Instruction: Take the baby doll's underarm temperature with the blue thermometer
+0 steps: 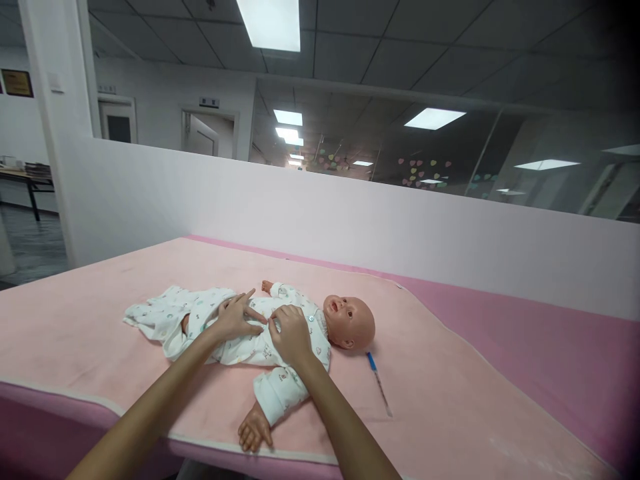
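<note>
A baby doll [351,325] lies on its back on a pink pad, its head to the right and its face turned up. It wears a white patterned baby shirt [250,348] with a button near the neck. My left hand [239,318] rests on the doll's belly with fingers spread. Close beside it, my right hand [291,331] has its fingers bent and pressed together on the shirt front at the chest. What lies under those fingertips is hidden. White patterned pants [159,318] cover the doll's legs loosely, and a bit of leg shows through a gap.
A thin pen-like stick with a blue end [379,380] lies right of the doll's head. The pink pad [450,400] covers a padded table, whose front edge is near my forearms. A low white wall [300,207] with glass above it borders the far side.
</note>
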The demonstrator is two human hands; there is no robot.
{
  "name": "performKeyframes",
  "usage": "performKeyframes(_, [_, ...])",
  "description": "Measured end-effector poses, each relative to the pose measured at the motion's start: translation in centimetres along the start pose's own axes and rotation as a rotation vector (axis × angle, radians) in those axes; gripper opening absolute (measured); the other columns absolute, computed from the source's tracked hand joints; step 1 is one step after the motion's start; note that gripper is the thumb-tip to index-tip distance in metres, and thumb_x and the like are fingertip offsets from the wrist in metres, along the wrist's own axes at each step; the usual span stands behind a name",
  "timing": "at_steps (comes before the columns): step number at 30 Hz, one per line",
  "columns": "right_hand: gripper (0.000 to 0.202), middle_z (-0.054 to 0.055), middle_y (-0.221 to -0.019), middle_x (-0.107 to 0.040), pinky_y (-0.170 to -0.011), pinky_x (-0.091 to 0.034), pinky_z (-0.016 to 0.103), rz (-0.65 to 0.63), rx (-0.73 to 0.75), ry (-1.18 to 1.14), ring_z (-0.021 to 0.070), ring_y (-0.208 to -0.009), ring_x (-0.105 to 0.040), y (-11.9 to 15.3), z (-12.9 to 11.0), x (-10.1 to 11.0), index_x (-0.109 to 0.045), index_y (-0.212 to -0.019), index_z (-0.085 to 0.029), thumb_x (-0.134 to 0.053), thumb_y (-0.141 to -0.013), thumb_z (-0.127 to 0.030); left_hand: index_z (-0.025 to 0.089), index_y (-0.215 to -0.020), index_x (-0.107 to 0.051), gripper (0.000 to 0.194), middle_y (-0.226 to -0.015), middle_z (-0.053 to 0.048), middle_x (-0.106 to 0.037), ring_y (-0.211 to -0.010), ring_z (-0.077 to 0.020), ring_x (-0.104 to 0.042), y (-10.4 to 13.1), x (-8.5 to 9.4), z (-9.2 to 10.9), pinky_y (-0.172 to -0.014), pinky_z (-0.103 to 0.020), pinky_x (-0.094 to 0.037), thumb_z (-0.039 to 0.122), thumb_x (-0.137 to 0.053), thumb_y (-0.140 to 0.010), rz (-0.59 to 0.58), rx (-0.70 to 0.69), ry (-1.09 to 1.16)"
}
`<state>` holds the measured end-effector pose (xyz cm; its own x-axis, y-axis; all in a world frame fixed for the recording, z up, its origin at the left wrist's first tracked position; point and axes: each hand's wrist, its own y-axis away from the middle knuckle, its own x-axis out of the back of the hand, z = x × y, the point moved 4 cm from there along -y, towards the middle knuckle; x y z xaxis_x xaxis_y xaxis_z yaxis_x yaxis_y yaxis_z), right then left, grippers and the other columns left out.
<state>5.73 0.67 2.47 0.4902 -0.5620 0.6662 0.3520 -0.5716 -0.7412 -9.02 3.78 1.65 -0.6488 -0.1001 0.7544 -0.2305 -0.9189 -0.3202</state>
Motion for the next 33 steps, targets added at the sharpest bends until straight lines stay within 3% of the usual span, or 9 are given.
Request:
performKeyframes(4, [0.010,0.002,-0.072,-0.056,-0.074,-0.035,0.029,-0.003,-0.006,0.034,0.0156,-0.074,-0.049,-0.1,0.0,-0.1,-0.050,-0.070,-0.019,-0.048,-0.077,-0.014,0.025,-0.126,-0.040,0.080,-0.125,-0.011,-0.052,-0.133,-0.0332,-0.011,-0.5,-0.3,-0.4,-0.102,-0.054,-0.007,0.038,-0.070,-0.053,0.014,0.031,-0.042])
performKeyframes(8, [0.010,0.002,-0.072,-0.056,-0.073,-0.034,0.029,-0.001,-0.008,0.034,0.0157,-0.073,-0.048,-0.1,0.1,-0.1,-0.049,-0.070,-0.019,-0.048,-0.078,-0.014,0.028,-0.112,-0.055,0.060,-0.135,-0.007,-0.041,-0.134,-0.0343,-0.004,-0.4,-0.5,-0.3,-0.102,-0.056,-0.003,0.040,-0.068,-0.055,-0.023,-0.013,-0.076])
performKeyframes(11, [0.009,0.001,-0.073,-0.056,-0.073,-0.034,0.029,0.004,-0.017,0.009,0.0158,-0.074,-0.049,-0.1,0.1,0.0,-0.049,-0.071,-0.019,-0.047,-0.078,-0.014,0.028,-0.106,-0.059,0.049,-0.134,-0.006,-0.043,-0.133,-0.0337,-0.008,0.1,-0.3,-0.1,-0.102,-0.055,-0.005,0.042,-0.066,-0.060,-0.018,-0.069,-0.051])
performKeyframes(17, [0.010,0.001,-0.074,-0.057,-0.074,-0.034,0.029,0.027,-0.030,-0.044,0.0157,-0.075,-0.049,0.0,0.1,0.3,-0.050,-0.074,-0.019,-0.044,-0.081,-0.015,0.032,-0.086,-0.068,0.022,-0.140,0.004,-0.032,-0.129,-0.0355,-0.018,0.9,0.3,0.5,-0.102,-0.054,-0.013,0.038,-0.063,-0.065,0.099,-0.163,-0.078])
performKeyframes(27, [0.009,0.001,-0.074,-0.057,-0.074,-0.034,0.028,0.039,-0.032,-0.036,0.0147,-0.074,-0.049,-0.1,0.0,0.4,-0.051,-0.074,-0.019,-0.045,-0.081,-0.015,0.029,-0.083,-0.063,0.019,-0.132,0.001,-0.043,-0.123,-0.0308,-0.029,1.5,0.6,1.5,-0.101,-0.053,-0.012,0.037,-0.060,-0.067,0.234,-0.289,-0.225])
performKeyframes(33, [0.009,0.001,-0.075,-0.057,-0.075,-0.033,0.028,0.021,-0.024,-0.033,0.0142,-0.075,-0.049,0.0,0.0,0.3,-0.052,-0.074,-0.018,-0.046,-0.081,-0.016,0.029,-0.079,-0.061,0.013,-0.125,0.002,-0.049,-0.120,-0.0294,-0.033,1.5,0.0,1.6,-0.099,-0.055,-0.012,0.033,-0.056,-0.069,0.203,-0.335,-0.303])
